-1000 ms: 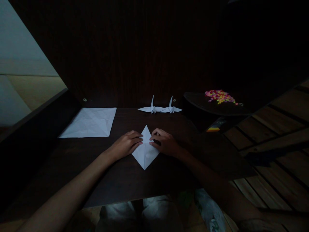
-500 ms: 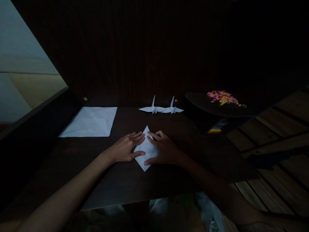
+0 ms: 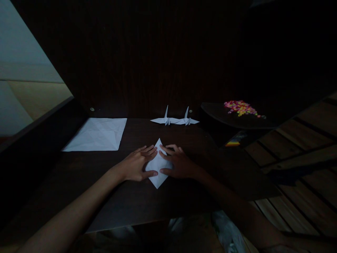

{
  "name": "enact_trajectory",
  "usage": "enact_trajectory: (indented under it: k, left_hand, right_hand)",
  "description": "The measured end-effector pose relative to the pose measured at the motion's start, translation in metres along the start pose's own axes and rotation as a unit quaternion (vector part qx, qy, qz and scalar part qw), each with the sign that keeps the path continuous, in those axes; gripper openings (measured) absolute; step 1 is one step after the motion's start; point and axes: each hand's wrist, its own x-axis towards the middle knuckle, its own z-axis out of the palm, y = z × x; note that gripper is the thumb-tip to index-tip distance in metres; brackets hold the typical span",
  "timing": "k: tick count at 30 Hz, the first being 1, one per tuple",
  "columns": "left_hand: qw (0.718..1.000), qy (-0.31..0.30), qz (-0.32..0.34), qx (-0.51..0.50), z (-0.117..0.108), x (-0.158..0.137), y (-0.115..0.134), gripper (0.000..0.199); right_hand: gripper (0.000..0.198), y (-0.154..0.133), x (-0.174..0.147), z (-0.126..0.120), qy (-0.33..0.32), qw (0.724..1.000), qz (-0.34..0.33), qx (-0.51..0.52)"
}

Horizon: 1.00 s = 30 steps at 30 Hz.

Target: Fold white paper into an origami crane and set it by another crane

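A white sheet of paper folded into a diamond [image 3: 158, 162] lies flat on the dark wooden table, one corner pointing away from me and one towards me. My left hand [image 3: 138, 164] rests on its left side, fingers stretched out and thumb across the lower half. From the right, my right hand [image 3: 179, 162] lies on the other side, fingers spread and thumb pointing inward. Both hands press on the paper without gripping it. Beyond it, against the back panel, stand two white origami cranes [image 3: 175, 121], wingtips touching or overlapping.
A creased white paper sheet [image 3: 97, 135] lies at the back left by the low side board [image 3: 39, 123]. To the right, a dark curved shelf [image 3: 213, 111] carries a pile of small colourful pieces [image 3: 241, 108]. Wooden slats [image 3: 297, 147] lie beyond the table's right side.
My right thumb has moved up from near the diamond's bottom corner to its middle. My left thumb has shifted slightly lower. The paper stays in place, still flat under both hands.
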Motion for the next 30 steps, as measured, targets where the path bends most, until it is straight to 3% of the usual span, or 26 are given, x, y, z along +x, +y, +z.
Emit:
enact_trajectory:
  k: [13,23,30]
  left_hand:
    - [0.998,-0.042,-0.027,0.031,0.007,-0.001,0.015,0.093]
    - [0.997,-0.074,0.004,-0.007,0.004,-0.007,0.010,0.093]
    - [0.993,-0.063,0.061,-0.078,-0.008,-0.003,0.011,0.086]
  right_hand:
    - [0.075,-0.001,0.004,0.002,0.017,0.999,0.041,-0.003]
    - [0.036,0.007,0.003,-0.002,0.045,0.998,-0.028,-0.022]
    - [0.035,0.021,-0.006,-0.016,0.065,0.993,-0.101,0.017]
